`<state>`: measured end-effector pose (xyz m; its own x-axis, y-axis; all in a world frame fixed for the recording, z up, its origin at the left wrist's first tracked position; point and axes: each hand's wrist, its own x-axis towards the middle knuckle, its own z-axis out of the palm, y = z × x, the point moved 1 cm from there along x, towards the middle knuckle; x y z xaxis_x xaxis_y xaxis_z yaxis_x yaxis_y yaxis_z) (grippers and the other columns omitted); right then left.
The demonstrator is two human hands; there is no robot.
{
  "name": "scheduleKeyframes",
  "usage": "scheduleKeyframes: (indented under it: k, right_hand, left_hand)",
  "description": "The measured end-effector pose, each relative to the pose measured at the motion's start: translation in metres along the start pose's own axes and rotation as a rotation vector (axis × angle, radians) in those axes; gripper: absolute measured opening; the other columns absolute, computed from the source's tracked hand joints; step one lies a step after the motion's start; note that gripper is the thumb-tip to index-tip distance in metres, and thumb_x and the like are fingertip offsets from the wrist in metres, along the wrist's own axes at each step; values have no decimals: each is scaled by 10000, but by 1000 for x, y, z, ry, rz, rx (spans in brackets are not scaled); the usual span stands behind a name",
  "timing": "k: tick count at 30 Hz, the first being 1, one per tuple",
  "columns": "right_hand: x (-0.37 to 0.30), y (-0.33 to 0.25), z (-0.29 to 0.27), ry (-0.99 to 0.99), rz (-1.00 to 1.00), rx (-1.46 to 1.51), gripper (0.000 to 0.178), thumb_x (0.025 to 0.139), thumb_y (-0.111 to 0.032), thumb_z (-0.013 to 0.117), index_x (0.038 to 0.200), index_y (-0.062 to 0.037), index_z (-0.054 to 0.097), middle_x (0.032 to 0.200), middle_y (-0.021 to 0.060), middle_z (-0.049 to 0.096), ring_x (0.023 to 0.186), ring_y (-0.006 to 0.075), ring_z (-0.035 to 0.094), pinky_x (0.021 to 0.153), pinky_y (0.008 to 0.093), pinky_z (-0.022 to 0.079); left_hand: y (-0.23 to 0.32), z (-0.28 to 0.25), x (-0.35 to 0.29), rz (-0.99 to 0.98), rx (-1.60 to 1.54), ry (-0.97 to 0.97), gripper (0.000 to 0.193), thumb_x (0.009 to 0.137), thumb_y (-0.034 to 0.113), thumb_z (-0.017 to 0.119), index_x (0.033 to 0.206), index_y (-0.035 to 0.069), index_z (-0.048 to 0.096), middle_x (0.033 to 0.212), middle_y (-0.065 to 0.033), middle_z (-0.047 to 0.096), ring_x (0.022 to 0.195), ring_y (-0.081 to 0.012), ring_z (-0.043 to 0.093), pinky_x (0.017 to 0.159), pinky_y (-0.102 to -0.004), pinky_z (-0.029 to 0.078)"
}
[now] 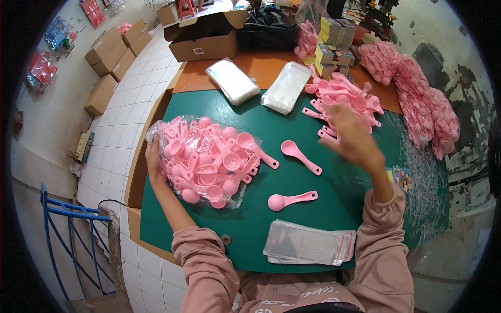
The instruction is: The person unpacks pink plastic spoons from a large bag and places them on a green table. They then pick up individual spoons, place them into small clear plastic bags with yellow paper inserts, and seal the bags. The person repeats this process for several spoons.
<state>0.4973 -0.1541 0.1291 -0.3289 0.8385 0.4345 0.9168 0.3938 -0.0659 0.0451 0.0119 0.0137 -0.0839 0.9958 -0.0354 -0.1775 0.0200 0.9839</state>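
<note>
A clear plastic bag full of pink measuring scoops [206, 161] lies on the left of the green table top [250, 240]. My left hand [153, 159] grips the bag's left side, its fingers partly hidden by the plastic. At the right, my right hand [355, 138] is blurred by motion, thumb and fingers apart, just in front of a loose heap of pink scoops [347, 96]. Between the bag and that hand lie two single scoops: one bowl-up [301, 156], the other bowl-down [292, 200].
Flat clear sleeves [308, 242] lie at the near edge. Two stacks of clear bags [233, 81] [286, 87] sit farther back. Bagged scoops [417, 99] and plastic scraps [430, 193] line the right side. Card stacks [334, 47] and an open carton [203, 44] stand behind.
</note>
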Motion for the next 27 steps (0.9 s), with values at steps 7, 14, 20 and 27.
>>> scheduleKeyframes:
  k: [7,14,20,27]
  right_hand:
    - [-14,-62,65,-345,141,256,293,727,-75,601,967,33,471,917,186,472,905,348,484,737,417,436]
    - [36,-89,66,-176,-126,588,216,716,-93,601,895,-75,481,980,112,473,797,308,552,633,405,489]
    - [32,-84,74,-286,-203,374,281,677,-170,635,881,-41,491,967,123,475,888,282,526,653,394,496]
    - [28,-78,91,-162,9,325,394,645,-169,654,959,-12,476,956,134,487,908,301,460,735,362,381]
  left_hand:
    - [-2,-2,6,2,-12,-24,464,889,303,509,1232,-5,455,1136,-94,534,989,-174,535,841,-286,429]
    - [-2,0,4,10,7,-9,434,904,281,468,1225,-10,446,1141,-117,533,988,-203,552,835,-313,456]
    - [0,4,-1,27,-35,-5,416,894,259,499,1211,-8,469,1125,-94,542,971,-173,551,834,-287,439]
    - [0,5,3,49,-12,14,416,891,266,513,1208,0,473,1108,-84,547,947,-162,550,811,-284,442]
